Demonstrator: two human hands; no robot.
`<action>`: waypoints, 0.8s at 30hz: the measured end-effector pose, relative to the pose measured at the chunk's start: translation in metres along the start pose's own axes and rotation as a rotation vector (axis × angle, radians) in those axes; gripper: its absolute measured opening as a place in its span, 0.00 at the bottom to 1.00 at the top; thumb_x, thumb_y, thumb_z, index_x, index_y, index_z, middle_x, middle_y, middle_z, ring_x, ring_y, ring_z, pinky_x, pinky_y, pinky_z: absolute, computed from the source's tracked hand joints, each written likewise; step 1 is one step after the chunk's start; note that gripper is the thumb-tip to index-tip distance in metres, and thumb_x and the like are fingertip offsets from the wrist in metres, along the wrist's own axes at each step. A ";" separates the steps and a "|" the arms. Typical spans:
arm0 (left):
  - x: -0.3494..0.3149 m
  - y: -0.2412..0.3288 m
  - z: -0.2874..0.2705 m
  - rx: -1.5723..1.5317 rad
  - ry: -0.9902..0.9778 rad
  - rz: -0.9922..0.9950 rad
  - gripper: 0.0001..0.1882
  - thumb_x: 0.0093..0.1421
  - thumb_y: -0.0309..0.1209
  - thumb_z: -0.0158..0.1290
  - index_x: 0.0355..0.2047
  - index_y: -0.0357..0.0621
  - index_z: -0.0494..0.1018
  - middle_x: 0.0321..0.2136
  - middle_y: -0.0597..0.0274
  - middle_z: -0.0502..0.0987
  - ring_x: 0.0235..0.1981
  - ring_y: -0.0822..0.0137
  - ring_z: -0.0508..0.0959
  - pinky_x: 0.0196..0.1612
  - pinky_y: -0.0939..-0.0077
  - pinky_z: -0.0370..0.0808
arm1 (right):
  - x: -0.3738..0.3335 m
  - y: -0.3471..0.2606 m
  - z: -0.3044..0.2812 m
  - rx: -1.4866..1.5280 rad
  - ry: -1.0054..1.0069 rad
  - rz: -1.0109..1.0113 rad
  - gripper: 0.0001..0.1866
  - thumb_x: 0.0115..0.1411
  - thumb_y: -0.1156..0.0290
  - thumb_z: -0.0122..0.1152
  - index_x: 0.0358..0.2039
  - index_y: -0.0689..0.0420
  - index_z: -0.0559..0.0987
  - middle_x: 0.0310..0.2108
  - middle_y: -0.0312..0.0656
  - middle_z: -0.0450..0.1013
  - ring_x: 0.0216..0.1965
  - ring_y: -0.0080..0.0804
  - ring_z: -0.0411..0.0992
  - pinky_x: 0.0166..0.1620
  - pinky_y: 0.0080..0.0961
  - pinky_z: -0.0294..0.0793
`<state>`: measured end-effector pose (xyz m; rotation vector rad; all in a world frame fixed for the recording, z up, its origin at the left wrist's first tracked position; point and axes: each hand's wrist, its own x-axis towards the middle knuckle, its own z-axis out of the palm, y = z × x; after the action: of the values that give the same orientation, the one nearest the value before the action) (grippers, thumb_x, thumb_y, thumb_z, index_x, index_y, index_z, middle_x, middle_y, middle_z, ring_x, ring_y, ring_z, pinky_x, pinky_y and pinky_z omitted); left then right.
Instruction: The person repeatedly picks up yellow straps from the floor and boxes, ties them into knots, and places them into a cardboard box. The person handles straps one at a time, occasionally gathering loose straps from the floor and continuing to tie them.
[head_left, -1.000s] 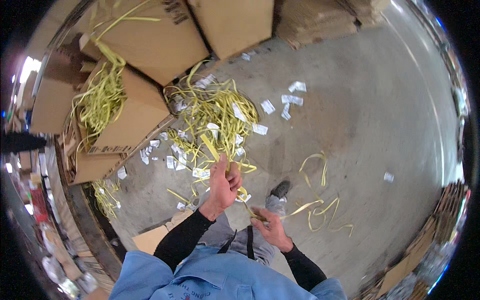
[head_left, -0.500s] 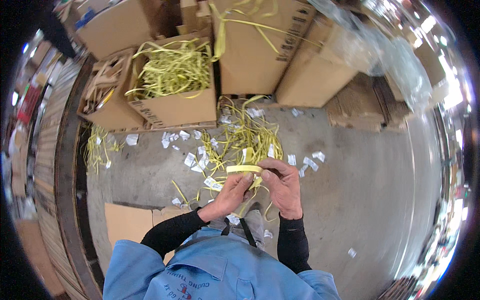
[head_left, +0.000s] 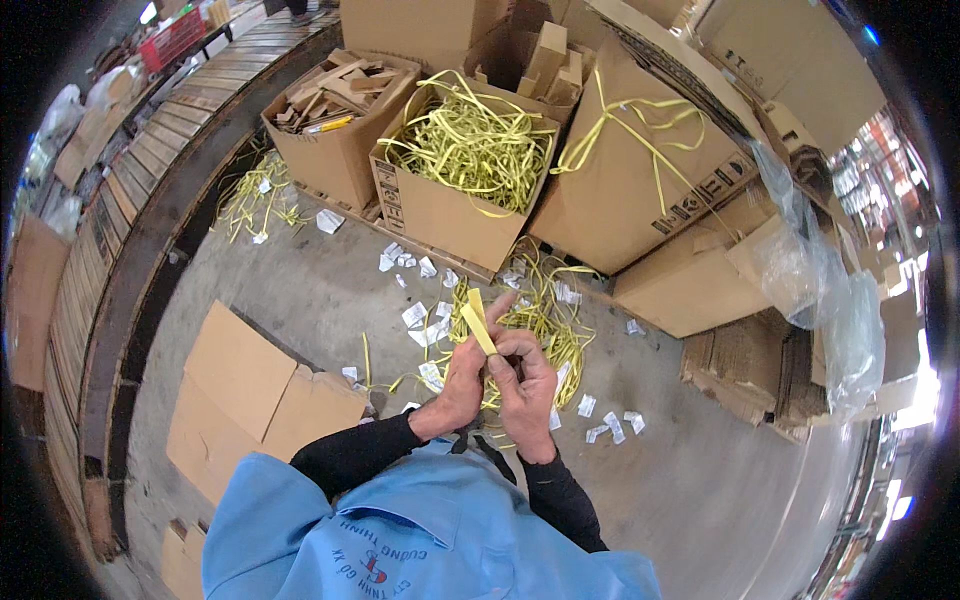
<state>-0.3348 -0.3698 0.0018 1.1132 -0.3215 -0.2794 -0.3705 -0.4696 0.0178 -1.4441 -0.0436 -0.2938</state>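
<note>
A short length of flat yellow strap (head_left: 477, 324) stands up at an angle between my two hands, in front of my body. My right hand (head_left: 527, 392) is closed, pinching the strap's lower part between thumb and bent fingers. My left hand (head_left: 458, 388) is pressed close beside it, closed at the strap's lower end. Its inner fingers are partly hidden. Below and beyond my hands, a loose heap of yellow straps (head_left: 565, 345) lies on the floor, with white paper labels (head_left: 430, 333) scattered around it.
A cardboard box of tangled yellow straps (head_left: 450, 230) stands ahead, beside a box of cardboard scraps (head_left: 345, 165). Tall cartons (head_left: 640, 190) and clear plastic film (head_left: 810, 265) are at the right. Flat cardboard (head_left: 240, 380) lies at the left, near a slatted roller conveyor (head_left: 120, 220).
My view has turned, so the boxes sit lower and further right. The strap has swung from lying level to pointing up, and my hands have come closer together.
</note>
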 end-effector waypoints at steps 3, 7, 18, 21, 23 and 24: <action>-0.002 0.000 0.011 -0.260 0.035 -0.053 0.39 0.65 0.50 0.35 0.69 0.35 0.49 0.71 0.56 0.51 0.66 0.64 0.58 0.67 0.70 0.55 | -0.005 0.002 0.003 -0.090 0.003 -0.031 0.06 0.62 0.74 0.60 0.37 0.61 0.73 0.46 0.42 0.69 0.45 0.29 0.69 0.49 0.25 0.69; -0.003 0.001 0.028 -0.221 0.120 0.075 0.42 0.63 0.51 0.32 0.71 0.37 0.45 0.72 0.57 0.47 0.72 0.62 0.46 0.71 0.69 0.44 | -0.010 0.003 0.001 -0.193 0.029 -0.062 0.08 0.62 0.72 0.60 0.37 0.61 0.73 0.46 0.45 0.69 0.47 0.36 0.69 0.51 0.30 0.68; -0.028 -0.041 0.042 0.004 0.253 0.188 0.46 0.64 0.57 0.35 0.70 0.33 0.43 0.69 0.46 0.51 0.67 0.62 0.56 0.68 0.68 0.51 | -0.022 -0.006 -0.033 -0.164 -0.118 0.144 0.06 0.63 0.74 0.59 0.38 0.63 0.74 0.35 0.39 0.73 0.38 0.24 0.72 0.44 0.24 0.72; -0.033 -0.047 0.031 0.182 0.185 0.226 0.46 0.64 0.59 0.34 0.69 0.32 0.45 0.69 0.43 0.50 0.71 0.55 0.48 0.70 0.60 0.44 | -0.029 -0.010 -0.040 -0.153 -0.177 0.193 0.09 0.64 0.72 0.58 0.41 0.65 0.75 0.34 0.38 0.74 0.38 0.22 0.72 0.43 0.22 0.73; -0.033 -0.040 0.019 0.286 0.050 0.240 0.43 0.66 0.56 0.36 0.69 0.32 0.47 0.69 0.43 0.49 0.71 0.51 0.46 0.70 0.56 0.41 | -0.032 -0.011 -0.047 -0.179 -0.249 0.197 0.13 0.67 0.67 0.56 0.43 0.65 0.77 0.30 0.36 0.73 0.34 0.19 0.71 0.38 0.18 0.72; -0.033 -0.034 0.013 0.335 -0.018 0.252 0.41 0.67 0.54 0.36 0.68 0.33 0.48 0.69 0.43 0.49 0.72 0.49 0.45 0.71 0.54 0.40 | -0.033 -0.012 -0.052 -0.089 -0.284 0.297 0.12 0.67 0.67 0.56 0.43 0.65 0.77 0.28 0.35 0.72 0.31 0.18 0.69 0.36 0.18 0.69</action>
<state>-0.3719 -0.3825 -0.0278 1.3837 -0.5333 -0.0106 -0.4122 -0.5158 0.0163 -1.5485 -0.0462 0.1549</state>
